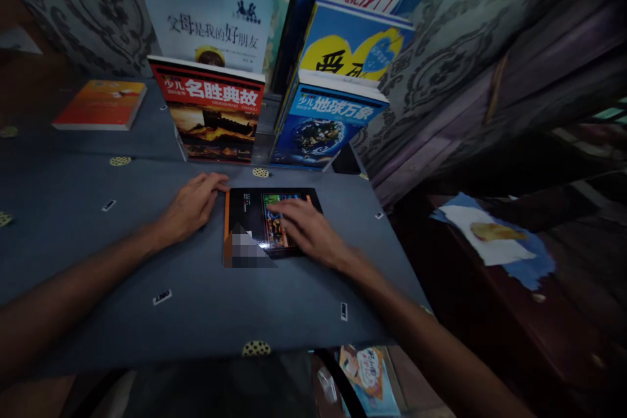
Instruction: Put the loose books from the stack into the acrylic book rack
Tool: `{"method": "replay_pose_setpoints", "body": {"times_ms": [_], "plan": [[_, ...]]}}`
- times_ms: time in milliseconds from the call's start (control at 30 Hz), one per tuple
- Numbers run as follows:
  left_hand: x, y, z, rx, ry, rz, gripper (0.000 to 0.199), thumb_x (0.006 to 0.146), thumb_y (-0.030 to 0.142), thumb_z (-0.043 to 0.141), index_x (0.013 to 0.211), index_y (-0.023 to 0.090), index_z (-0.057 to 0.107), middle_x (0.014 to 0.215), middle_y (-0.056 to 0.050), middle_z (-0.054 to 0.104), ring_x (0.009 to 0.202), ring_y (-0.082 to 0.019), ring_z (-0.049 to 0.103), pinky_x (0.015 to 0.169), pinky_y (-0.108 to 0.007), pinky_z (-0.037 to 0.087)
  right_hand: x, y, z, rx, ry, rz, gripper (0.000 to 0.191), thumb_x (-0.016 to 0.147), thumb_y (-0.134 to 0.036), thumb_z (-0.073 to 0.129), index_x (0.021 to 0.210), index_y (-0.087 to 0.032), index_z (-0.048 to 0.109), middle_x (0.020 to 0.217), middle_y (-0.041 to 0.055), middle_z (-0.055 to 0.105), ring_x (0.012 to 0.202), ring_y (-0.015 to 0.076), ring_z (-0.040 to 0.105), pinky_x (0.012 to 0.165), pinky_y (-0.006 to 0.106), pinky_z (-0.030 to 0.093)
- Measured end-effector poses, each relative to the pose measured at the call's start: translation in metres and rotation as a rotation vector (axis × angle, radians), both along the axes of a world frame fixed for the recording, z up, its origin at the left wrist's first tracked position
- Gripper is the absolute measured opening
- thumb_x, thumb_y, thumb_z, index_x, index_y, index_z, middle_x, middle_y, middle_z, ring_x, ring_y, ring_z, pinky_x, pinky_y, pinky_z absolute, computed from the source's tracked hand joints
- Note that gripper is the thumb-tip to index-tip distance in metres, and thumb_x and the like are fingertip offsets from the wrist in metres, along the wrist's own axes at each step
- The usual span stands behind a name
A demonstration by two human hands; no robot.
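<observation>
A black-covered book [247, 215] with an orange spine edge and a panel of small coloured pictures lies flat on the grey-blue table [206, 313]. Across its right half rests my right hand [311, 228], fingers stretched out over the picture panel. My left hand [196, 202] is at the book's upper left corner, its fingers extended and the tips at the edge. Neither hand grips anything that I can see. A blurred patch hides the book's lower left corner.
Behind the book stand a red book [215, 111] and a blue book [318, 124] with an earth picture, more books rising behind them. An orange book [100, 104] lies at the back left. A dark flat object [347, 162] sits by the right edge. Below lies another book [369, 379].
</observation>
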State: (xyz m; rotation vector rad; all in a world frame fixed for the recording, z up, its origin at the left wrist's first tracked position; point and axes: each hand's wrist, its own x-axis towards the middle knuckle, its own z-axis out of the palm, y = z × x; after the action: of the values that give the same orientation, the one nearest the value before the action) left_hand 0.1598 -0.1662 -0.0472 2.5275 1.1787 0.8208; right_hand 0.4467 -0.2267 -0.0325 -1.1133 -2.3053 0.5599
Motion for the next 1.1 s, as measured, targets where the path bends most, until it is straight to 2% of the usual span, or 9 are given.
{"method": "replay_pose_setpoints", "body": {"times_ms": [100, 233, 400, 633, 767, 867, 967, 1033, 1100], "plan": [[0.000, 0.000, 0.000, 0.018, 0.014, 0.002, 0.034, 0.096, 0.018, 0.034, 0.123, 0.017, 0.054, 0.111, -0.008, 0.071, 0.110, -0.024, 0.061, 0.099, -0.042, 0.050, 0.040, 0.018, -0.008, -0.022, 0.111, -0.242, 0.032, 0.102, -0.031, 0.044, 0.125, -0.025, 0.065, 0.120, 0.0086, 0.070, 0.113, 0.0249, 0.065, 0.100, 0.046, 0.052], [0.000, 0.000, 0.002, 0.015, 0.029, -0.004, 0.035, 0.096, 0.019, 0.033, 0.124, 0.016, 0.054, 0.110, -0.007, 0.072, 0.109, -0.024, 0.062, 0.098, -0.042, 0.050, 0.069, 0.016, -0.016, -0.087, 0.186, -0.296, 0.032, 0.100, -0.044, 0.049, 0.118, -0.028, 0.070, 0.118, 0.0065, 0.073, 0.114, 0.0254, 0.066, 0.101, 0.046, 0.051], [0.002, -0.001, 0.003, 0.014, 0.054, 0.003, 0.034, 0.095, 0.021, 0.033, 0.121, 0.017, 0.056, 0.112, -0.009, 0.070, 0.109, -0.025, 0.062, 0.099, -0.044, 0.050, 0.073, -0.017, -0.019, -0.093, 0.256, -0.302, 0.030, 0.100, -0.045, 0.052, 0.117, -0.030, 0.072, 0.124, 0.0066, 0.071, 0.119, 0.0250, 0.065, 0.103, 0.046, 0.051], [0.003, -0.002, 0.005, 0.024, 0.047, 0.011, 0.033, 0.095, 0.021, 0.036, 0.121, 0.018, 0.056, 0.110, -0.008, 0.070, 0.109, -0.025, 0.062, 0.099, -0.044, 0.050, 0.070, -0.076, -0.012, -0.035, 0.182, -0.339, 0.026, 0.100, -0.029, 0.051, 0.117, -0.028, 0.071, 0.118, 0.0068, 0.074, 0.116, 0.0247, 0.065, 0.099, 0.047, 0.054], [0.003, -0.001, 0.006, 0.023, 0.055, -0.003, 0.034, 0.093, 0.020, 0.036, 0.121, 0.018, 0.056, 0.109, -0.008, 0.071, 0.110, -0.026, 0.062, 0.099, -0.044, 0.051, 0.048, -0.091, -0.006, 0.075, 0.066, -0.308, 0.028, 0.098, -0.021, 0.050, 0.119, -0.026, 0.069, 0.113, 0.0079, 0.075, 0.121, 0.0279, 0.061, 0.099, 0.052, 0.052], [0.003, -0.001, 0.006, 0.031, 0.062, -0.011, 0.034, 0.093, 0.020, 0.036, 0.120, 0.018, 0.056, 0.109, -0.008, 0.071, 0.109, -0.026, 0.062, 0.098, -0.044, 0.051, 0.011, -0.093, -0.003, 0.160, 0.027, -0.159, 0.033, 0.097, -0.017, 0.051, 0.126, -0.025, 0.065, 0.110, 0.0070, 0.076, 0.123, 0.0267, 0.059, 0.103, 0.053, 0.049], [0.003, -0.001, 0.005, 0.062, 0.061, -0.022, 0.034, 0.094, 0.021, 0.035, 0.120, 0.017, 0.056, 0.109, -0.009, 0.071, 0.107, -0.027, 0.062, 0.097, -0.044, 0.051, -0.032, -0.092, 0.000, 0.146, -0.105, 0.033, 0.038, 0.100, -0.018, 0.049, 0.137, -0.022, 0.056, 0.134, 0.0087, 0.067, 0.136, 0.0232, 0.050, 0.114, 0.049, 0.041], [0.002, -0.001, 0.004, 0.080, 0.061, -0.024, 0.034, 0.094, 0.021, 0.034, 0.119, 0.017, 0.056, 0.109, -0.009, 0.071, 0.107, -0.026, 0.062, 0.097, -0.044, 0.051, -0.051, -0.091, 0.002, 0.111, -0.168, 0.080, 0.039, 0.102, -0.022, 0.049, 0.141, -0.021, 0.052, 0.141, 0.0081, 0.062, 0.140, 0.0214, 0.046, 0.118, 0.046, 0.037], [0.002, -0.001, 0.003, 0.087, 0.068, -0.025, 0.033, 0.095, 0.021, 0.034, 0.119, 0.017, 0.056, 0.109, -0.010, 0.071, 0.107, -0.026, 0.063, 0.096, -0.044, 0.051, -0.058, -0.092, 0.001, 0.102, -0.188, 0.084, 0.040, 0.103, -0.023, 0.049, 0.143, -0.020, 0.049, 0.141, 0.0075, 0.062, 0.140, 0.0200, 0.046, 0.119, 0.045, 0.036]]}}
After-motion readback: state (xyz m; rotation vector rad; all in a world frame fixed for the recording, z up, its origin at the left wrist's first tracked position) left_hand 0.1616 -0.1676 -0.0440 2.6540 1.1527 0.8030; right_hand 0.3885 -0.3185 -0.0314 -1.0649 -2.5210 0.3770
